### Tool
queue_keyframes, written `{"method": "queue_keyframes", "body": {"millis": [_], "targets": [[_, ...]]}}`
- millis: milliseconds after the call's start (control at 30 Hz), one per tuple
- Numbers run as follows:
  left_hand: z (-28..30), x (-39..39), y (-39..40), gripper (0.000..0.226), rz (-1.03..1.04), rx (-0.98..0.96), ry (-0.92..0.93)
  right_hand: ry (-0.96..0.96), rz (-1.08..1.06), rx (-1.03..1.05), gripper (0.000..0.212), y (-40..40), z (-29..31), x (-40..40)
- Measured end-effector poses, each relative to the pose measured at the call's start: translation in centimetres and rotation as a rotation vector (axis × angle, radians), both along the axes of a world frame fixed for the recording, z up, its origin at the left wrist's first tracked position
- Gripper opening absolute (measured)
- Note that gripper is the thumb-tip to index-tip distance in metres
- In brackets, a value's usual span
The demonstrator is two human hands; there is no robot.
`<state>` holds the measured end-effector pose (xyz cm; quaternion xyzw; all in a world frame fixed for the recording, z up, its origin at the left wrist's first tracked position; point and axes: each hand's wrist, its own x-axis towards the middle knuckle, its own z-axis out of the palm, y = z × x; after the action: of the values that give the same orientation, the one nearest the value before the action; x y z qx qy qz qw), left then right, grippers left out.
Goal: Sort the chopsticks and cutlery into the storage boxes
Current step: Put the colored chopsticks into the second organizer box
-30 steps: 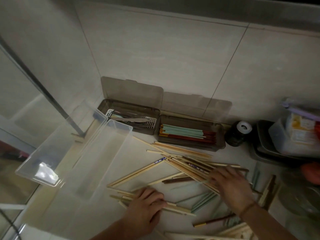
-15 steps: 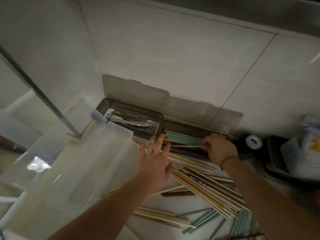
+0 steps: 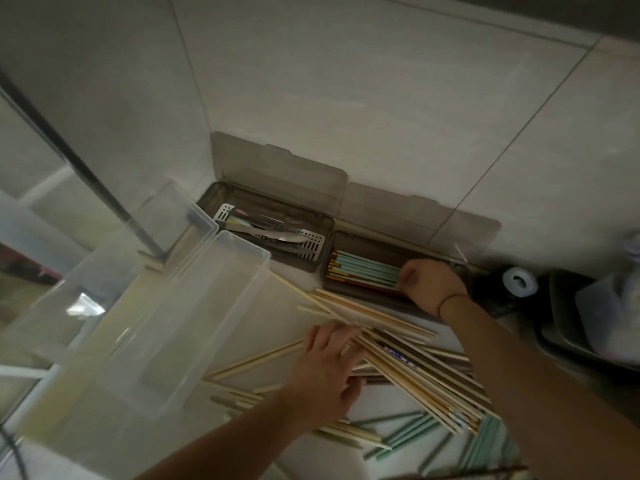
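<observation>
Surface: pale countertop (image 3: 284, 299) set in a corner of large light wall tiles (image 3: 346, 98); dim light.

Far left: two clear plastic tubs (image 3: 194, 306) side by side, both open-topped.

Back, centre-left: smoky storage box (image 3: 239, 199), lid raised against the wall, holding metal cutlery (image 3: 277, 233) on a perforated tray.

Back, centre-right: second smoky box (image 3: 329, 251), lid likewise up, holding mint-green and red chopsticks (image 3: 367, 271) laid lengthwise.

Foreground: loose pale wooden chopsticks (image 3: 398, 344) in a fanned heap; green ones (image 3: 408, 434) scattered nearer the viewer.

Right edge: dark bottle with white cap (image 3: 519, 282); dark tray with blurred containers.

Left hand (image 3: 329, 372): fingers spread flat, resting on the wooden heap. Half a second ago it was raised above the counter near the tubs.

Right hand (image 3: 429, 285): fingers curled inside the second box at the green chopsticks' ends; whether it grips any I cannot tell. It has stayed at that box.
</observation>
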<state>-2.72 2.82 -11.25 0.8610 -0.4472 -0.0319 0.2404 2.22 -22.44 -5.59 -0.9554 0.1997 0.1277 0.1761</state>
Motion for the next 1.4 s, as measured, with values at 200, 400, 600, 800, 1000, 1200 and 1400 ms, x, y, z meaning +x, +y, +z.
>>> {"method": "queue_keyframes", "body": {"millis": [200, 400, 600, 800, 1000, 1200, 1400], "targets": [[-1.3, -3.6, 0.6, 0.023, -0.155, 0.117, -0.038, -0.495, 0.071, -0.019, 0.010, 1.5, 1.1, -6.7], [-0.4, -5.6, -1.2, 0.020, -0.056, 0.278, 0.051, -0.337, 0.411, -0.141, 0.015, 4.9, -2.0, -16.3], [0.5, -6.1, -2.4, 0.033, -0.075, 0.430, 0.030, -0.315, 0.345, -0.198, 0.022, 6.3, -5.6, -20.9], [0.6, -6.6, -1.9, 0.030, -0.150, 0.477, 0.017, -0.314, 0.283, -0.322, 0.017, 7.4, -6.7, -20.4], [-0.6, -6.8, -1.0, 0.030, -0.134, 0.315, -0.075, -0.353, 0.359, -0.339, 0.013, 6.0, -5.9, -21.3], [-0.9, -5.9, -0.5, 0.017, -0.090, 0.032, -0.023, -0.511, 0.295, -0.318, 0.013, 1.6, -2.5, -22.7], [1.2, -3.1, -2.0, 0.009, -0.057, -0.090, 0.023, -0.526, 0.235, -0.239, 0.035, 0.2, -0.7, -21.3]]}}
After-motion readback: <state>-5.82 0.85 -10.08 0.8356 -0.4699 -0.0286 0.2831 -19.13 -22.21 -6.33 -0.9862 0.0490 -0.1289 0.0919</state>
